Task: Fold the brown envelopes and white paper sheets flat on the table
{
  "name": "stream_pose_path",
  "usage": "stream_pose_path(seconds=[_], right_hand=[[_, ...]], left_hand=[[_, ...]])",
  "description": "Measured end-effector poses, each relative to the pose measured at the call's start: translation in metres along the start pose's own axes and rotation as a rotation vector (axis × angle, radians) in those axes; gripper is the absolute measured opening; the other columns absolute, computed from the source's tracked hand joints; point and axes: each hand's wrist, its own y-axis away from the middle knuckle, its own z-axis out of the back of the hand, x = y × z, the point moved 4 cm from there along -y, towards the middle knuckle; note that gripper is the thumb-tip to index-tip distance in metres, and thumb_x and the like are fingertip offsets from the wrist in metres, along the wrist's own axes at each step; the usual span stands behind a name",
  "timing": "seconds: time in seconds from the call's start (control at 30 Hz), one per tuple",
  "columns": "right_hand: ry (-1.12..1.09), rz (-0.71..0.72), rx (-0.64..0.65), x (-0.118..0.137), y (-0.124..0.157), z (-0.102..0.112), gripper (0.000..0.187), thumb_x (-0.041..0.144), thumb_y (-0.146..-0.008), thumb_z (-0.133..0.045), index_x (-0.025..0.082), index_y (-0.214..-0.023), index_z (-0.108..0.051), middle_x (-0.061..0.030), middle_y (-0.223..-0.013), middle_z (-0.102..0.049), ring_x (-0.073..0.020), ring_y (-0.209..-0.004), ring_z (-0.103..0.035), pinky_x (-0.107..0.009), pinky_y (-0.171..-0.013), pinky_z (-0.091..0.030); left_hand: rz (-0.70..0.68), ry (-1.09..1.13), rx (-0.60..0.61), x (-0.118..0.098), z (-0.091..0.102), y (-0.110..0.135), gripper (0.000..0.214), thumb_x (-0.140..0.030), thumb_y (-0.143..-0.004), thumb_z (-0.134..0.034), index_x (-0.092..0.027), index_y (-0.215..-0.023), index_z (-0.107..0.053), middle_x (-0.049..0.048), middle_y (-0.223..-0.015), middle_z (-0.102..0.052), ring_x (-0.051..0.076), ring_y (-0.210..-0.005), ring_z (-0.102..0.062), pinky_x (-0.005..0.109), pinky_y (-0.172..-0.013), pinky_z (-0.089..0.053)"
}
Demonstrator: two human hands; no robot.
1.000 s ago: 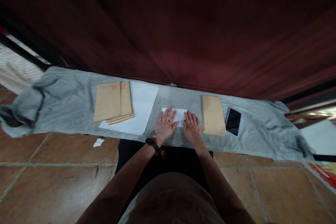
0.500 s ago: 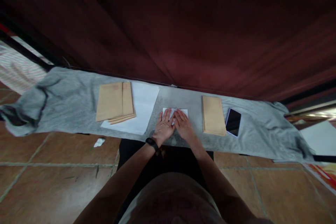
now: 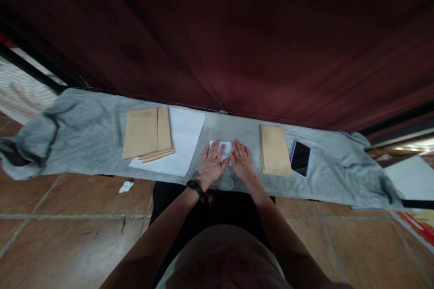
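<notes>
A small folded white paper (image 3: 226, 148) lies on the grey cloth in front of me, partly covered by both hands. My left hand (image 3: 211, 165) rests flat on its left part, fingers spread, with a black band on the wrist. On the paper's right part lies my right hand (image 3: 242, 161), palm down and fingers stretched out. Between the two hands a strip of the paper shows. To the left, brown envelopes (image 3: 140, 133) lie overlapping on large white sheets (image 3: 186, 137). Another stack of brown envelopes (image 3: 275, 150) sits just right of my right hand.
A phone (image 3: 300, 158) with a dark screen lies right of the right stack. Grey cloth (image 3: 91, 137) covers the long narrow surface. Behind it hangs a dark red curtain (image 3: 224, 54). A white scrap (image 3: 126, 186) lies on the tiled floor.
My right hand has slid to the right across the paper, away from my left hand. My left hand stays about where it was, and more of the paper's middle shows.
</notes>
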Motion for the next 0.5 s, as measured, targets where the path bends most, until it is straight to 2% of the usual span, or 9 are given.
stream_pose_path(seconds=[0.13, 0.33, 0.5], right_hand=[[-0.017, -0.014, -0.033, -0.010, 0.003, 0.001, 0.057, 0.039, -0.108, -0.028, 0.012, -0.158, -0.033, -0.0116, -0.164, -0.032, -0.0255, -0.151, -0.032, -0.046, -0.124, -0.021], [-0.011, -0.040, -0.045, -0.022, 0.007, 0.002, 0.060, 0.043, -0.107, -0.028, 0.011, -0.159, -0.032, -0.0127, -0.164, -0.034, -0.0270, -0.151, -0.032, -0.047, -0.124, -0.021], [0.002, -0.067, -0.052, -0.025, 0.011, 0.003, 0.063, 0.044, -0.107, -0.028, 0.008, -0.158, -0.033, -0.0150, -0.163, -0.035, -0.0284, -0.150, -0.032, -0.049, -0.123, -0.022]], left_hand=[[0.058, 0.011, -0.035, 0.009, 0.000, 0.002, 0.067, -0.045, -0.103, -0.036, -0.009, -0.159, -0.028, 0.0173, -0.166, -0.027, 0.029, -0.156, -0.019, 0.050, -0.127, -0.015], [0.149, 0.002, -0.076, 0.022, 0.004, 0.007, 0.065, -0.040, -0.103, -0.032, -0.005, -0.158, -0.030, 0.0188, -0.164, -0.031, 0.028, -0.155, -0.022, 0.050, -0.126, -0.017], [0.214, 0.004, -0.162, 0.026, 0.006, 0.015, 0.065, -0.038, -0.102, -0.030, 0.000, -0.155, -0.032, 0.0230, -0.162, -0.031, 0.031, -0.154, -0.025, 0.051, -0.125, -0.022]])
